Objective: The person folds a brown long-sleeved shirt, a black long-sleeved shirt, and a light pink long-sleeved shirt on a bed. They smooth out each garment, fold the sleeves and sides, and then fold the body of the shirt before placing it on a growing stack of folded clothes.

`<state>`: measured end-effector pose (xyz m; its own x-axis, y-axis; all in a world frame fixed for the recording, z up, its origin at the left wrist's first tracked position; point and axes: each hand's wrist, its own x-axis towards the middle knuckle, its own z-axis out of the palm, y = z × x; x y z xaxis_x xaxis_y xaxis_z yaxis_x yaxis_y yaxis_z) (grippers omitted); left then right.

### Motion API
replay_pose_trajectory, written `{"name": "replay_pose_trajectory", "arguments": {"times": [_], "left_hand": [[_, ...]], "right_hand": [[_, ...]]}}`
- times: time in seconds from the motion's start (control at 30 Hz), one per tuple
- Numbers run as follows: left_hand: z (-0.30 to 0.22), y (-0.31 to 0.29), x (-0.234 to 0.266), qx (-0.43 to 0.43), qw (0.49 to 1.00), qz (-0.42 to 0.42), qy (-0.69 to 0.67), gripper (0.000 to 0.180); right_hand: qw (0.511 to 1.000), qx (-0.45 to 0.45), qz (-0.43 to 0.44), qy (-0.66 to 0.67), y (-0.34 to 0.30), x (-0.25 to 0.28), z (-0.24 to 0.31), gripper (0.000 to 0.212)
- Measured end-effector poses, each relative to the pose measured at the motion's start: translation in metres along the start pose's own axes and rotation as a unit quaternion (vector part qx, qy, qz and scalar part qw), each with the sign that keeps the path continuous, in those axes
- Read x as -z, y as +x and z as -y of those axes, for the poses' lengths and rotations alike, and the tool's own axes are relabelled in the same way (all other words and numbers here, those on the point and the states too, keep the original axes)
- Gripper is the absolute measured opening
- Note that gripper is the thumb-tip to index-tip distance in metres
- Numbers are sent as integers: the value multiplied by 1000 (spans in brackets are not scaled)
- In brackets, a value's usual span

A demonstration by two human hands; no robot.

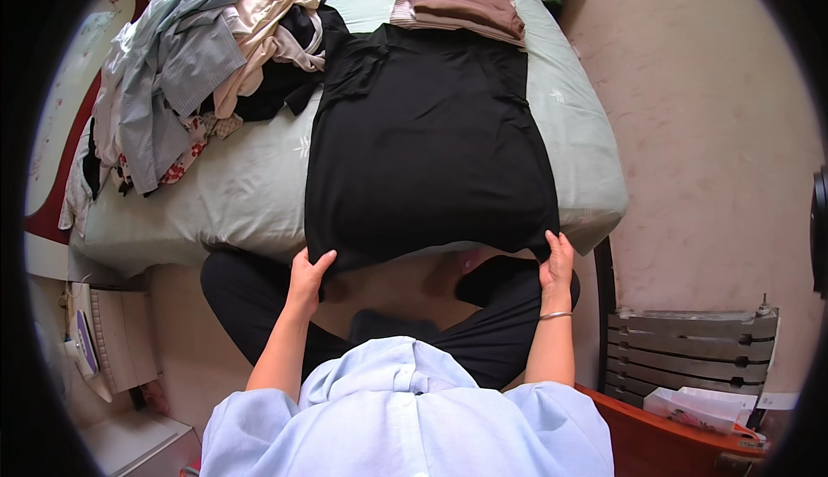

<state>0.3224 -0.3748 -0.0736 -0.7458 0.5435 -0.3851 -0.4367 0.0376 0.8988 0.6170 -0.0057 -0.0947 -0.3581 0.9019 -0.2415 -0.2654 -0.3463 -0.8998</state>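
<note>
A black short-sleeved top [431,158] lies spread over the bed, its hem hanging past the near edge toward me. My left hand [309,272] is closed on the hem's left corner, thumb on top. At the right corner, my right hand [557,257] pinches the same hem; a thin bangle circles that wrist. The cloth between both hands sags slightly, with soft creases across it. The top's far end reaches up to a stack of folded clothes [466,7], brown on top.
A tall heap of loose clothes [194,63] covers the bed's far left. The bed [233,214] has a pale green sheet. A slatted dark rack [690,348] and a red-orange surface [673,438] stand at my right. Left, there is a white appliance [116,339].
</note>
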Motion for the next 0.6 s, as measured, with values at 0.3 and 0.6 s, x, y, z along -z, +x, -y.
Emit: {"name": "replay_pose_trajectory", "arguments": {"times": [0.3,0.6], "left_hand": [[-35,-26,11,128,987,103,4,23],[-34,-32,26,114,987,98,-60,26]], "right_hand": [[995,-76,61,26,-38,-7,36,26],[984,-97,33,144,-44,0,47,34]]}}
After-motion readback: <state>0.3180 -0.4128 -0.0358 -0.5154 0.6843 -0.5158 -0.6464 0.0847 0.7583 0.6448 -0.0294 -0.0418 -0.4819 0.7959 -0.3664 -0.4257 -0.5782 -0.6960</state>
